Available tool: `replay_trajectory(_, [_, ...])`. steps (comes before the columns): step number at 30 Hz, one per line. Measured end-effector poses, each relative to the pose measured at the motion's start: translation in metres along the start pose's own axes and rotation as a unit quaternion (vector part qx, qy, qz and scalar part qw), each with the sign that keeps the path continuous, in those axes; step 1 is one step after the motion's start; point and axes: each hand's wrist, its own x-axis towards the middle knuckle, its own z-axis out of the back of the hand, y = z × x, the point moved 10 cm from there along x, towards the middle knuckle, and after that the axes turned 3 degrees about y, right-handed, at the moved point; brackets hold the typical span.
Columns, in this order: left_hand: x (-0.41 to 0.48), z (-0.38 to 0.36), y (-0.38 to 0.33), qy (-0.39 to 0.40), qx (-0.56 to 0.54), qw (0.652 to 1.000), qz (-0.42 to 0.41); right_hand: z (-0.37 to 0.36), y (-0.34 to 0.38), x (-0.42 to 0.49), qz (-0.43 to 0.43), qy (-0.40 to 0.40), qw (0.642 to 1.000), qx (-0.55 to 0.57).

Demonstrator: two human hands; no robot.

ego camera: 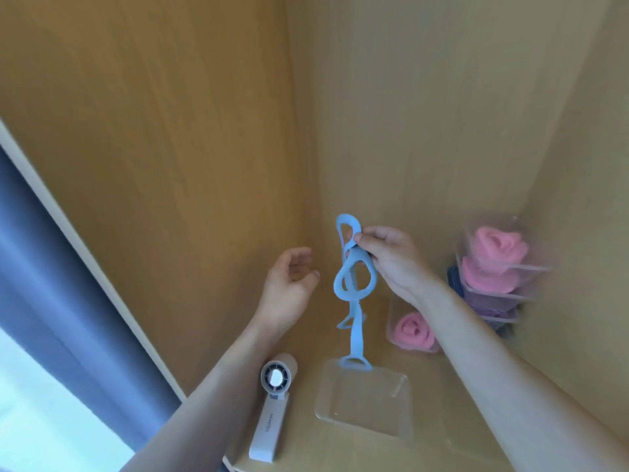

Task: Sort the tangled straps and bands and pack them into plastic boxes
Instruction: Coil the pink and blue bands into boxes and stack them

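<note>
My right hand [388, 258] pinches a light blue silicone strap [352, 287] near its top loop. The strap hangs down in twisted loops, and its lower end reaches the far rim of an open clear plastic box [366, 401] lying on the wooden shelf. My left hand [289, 287] hovers just left of the strap, palm toward it, fingers loosely curled, holding nothing. A clear box with a rolled pink band [413, 330] stands behind my right wrist. At the right, a stack of clear boxes [495, 264] holds pink rolls on top and purple and dark bands below.
A white hand-held fan [272, 407] lies on the shelf to the left of the open box, near the front edge. Wooden cabinet walls [204, 148] close in the left, back and right sides. A blue curtain [51, 284] hangs outside at the far left.
</note>
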Motion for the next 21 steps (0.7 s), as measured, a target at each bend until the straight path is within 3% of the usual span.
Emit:
replay_trajectory(3, [0.026, -0.007, -0.043, 0.046, -0.032, 0.998, -0.017, -0.003, 0.022, -0.002, 0.016, 0.005, 1.0, 0.009])
replay_trajectory(7, [0.045, -0.031, -0.074, 0.151, -0.062, 0.986, 0.025, -0.001, 0.05, -0.006, 0.041, 0.006, 0.999, 0.012])
replay_trajectory(10, [0.055, -0.032, -0.093, 0.137, -0.044, 0.99, 0.002, 0.003, 0.067, -0.008, 0.055, 0.004, 0.998, 0.015])
replay_trajectory(13, [0.059, -0.023, -0.104, 0.109, -0.104, 0.989, 0.0, 0.009, 0.079, -0.011, 0.065, 0.004, 0.997, 0.035])
replay_trajectory(17, [0.065, -0.014, -0.112, 0.117, -0.172, 0.978, 0.003, 0.021, 0.09, -0.016, 0.067, 0.008, 0.983, 0.173])
replay_trajectory(21, [0.07, -0.004, -0.117, 0.106, -0.165, 0.981, -0.015, 0.012, 0.103, -0.026, 0.1, 0.095, 0.971, 0.196])
